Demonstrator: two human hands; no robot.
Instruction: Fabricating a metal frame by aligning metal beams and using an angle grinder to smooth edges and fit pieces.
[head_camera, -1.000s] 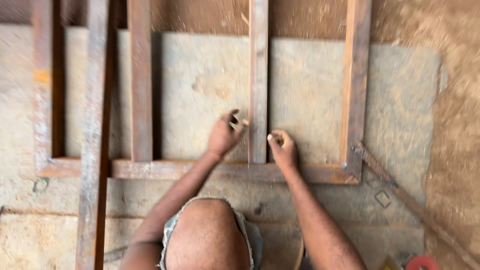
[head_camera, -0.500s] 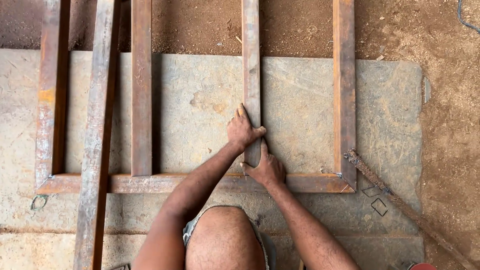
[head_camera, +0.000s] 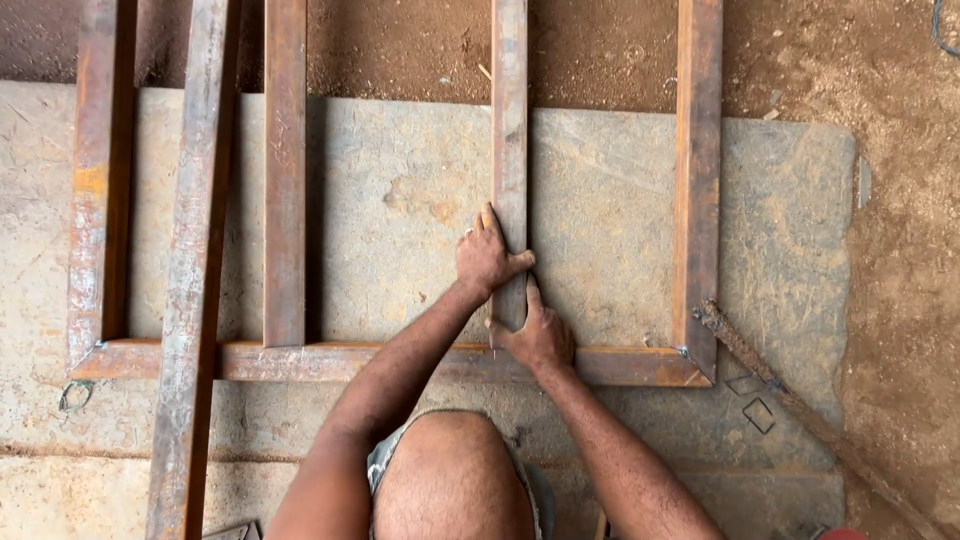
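1. Rusty steel bar, upright in view, lying across a grey slab with its far end over bare dirt and its near end meeting the bottom rail of a rectangular steel frame.
2. Left hand clamped on the bar's left edge, fingers curled against it, thumb hooked over the top face.
3. Right hand pressed flat on the bar's near end, just above the bottom rail, thumb pointing up along the bar, fingers spread toward the rail.
4. Both hands close together, one just above the other, nothing else held.
5. To the right, well apart: right rail of the frame, joined to the bottom rail at the corner.
6. To the left: another upright bar standing on the bottom rail, then the left rail.
7. Loose long bar laid slantwise over the bottom rail, between the two left uprights.
8. Thin ribbed rod running diagonally from the right corner.
9. Bare knee at bottom centre.
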